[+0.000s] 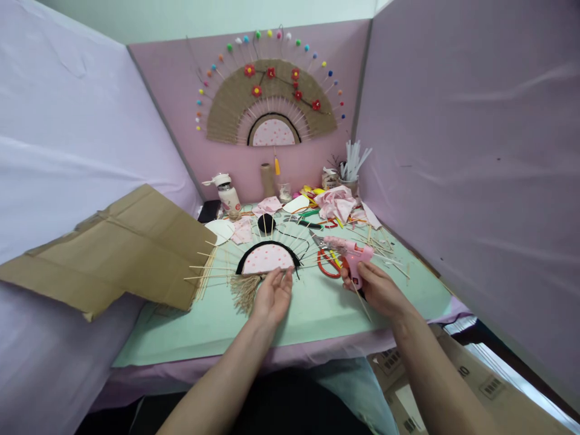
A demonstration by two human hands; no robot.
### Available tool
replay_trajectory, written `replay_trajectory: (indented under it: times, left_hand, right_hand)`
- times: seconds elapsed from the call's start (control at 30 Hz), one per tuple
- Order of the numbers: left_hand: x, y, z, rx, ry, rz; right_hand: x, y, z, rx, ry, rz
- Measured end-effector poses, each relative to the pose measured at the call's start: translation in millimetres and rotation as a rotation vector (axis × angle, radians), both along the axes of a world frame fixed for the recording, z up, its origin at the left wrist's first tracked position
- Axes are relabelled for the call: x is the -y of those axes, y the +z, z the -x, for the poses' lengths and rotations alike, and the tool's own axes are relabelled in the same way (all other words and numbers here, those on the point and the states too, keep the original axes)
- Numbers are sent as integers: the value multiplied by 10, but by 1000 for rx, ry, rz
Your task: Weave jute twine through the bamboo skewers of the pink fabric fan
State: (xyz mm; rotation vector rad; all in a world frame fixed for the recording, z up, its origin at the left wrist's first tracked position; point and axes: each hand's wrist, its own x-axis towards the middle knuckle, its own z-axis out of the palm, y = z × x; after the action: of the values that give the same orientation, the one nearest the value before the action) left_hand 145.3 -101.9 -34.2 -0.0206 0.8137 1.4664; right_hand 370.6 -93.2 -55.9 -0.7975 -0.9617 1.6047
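My right hand [378, 287] grips a pink hot glue gun [348, 249] by its handle, nozzle toward the left. A thin stick [362, 304] angles down below that hand. My left hand [273, 296] is palm up with its fingers apart, and its fingertips are at the straight lower edge of a half-circle [268, 258] of pink dotted cloth. Black trim [241, 258] runs around the curve, and thin wooden sticks [199, 267] fan out from it. Just left of my left hand, a bundle of beige twine [244, 291] lies under the half-circle.
Red-handled scissors [327, 267] lie by the glue gun. A black ball of yarn [266, 223] sits behind the half-circle. Bent cardboard [131, 248] covers the left side. Behind are a bottle [229, 196], crumpled pink cloth [336, 204] and loose sticks [378, 241]. A finished fan [276, 90] hangs on the wall.
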Motion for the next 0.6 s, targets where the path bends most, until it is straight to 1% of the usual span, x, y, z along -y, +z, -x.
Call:
replay_trajectory:
  times: [0.17, 0.27, 0.33, 0.47, 0.53, 0.6]
  left_hand:
    - [-168, -16, 24, 2, -5, 49]
    - [-276, 12, 11, 21, -24, 110]
    - [-325, 30, -16, 28, -26, 125]
    - [-303, 80, -84, 28, -17, 54]
    - [-252, 140, -113, 34, -15, 1]
    - [-201, 226, -134, 48, -13, -39]
  right_hand:
    - [41, -75, 35, 15, 38, -14]
    - [80, -93, 67, 82, 63, -47]
    - [128, -104, 74, 150, 54, -93]
    - [267, -152, 44, 285, 0, -218]
    - [338, -164, 26, 352, -21, -278]
    - [401, -141, 20, 411, -31, -332]
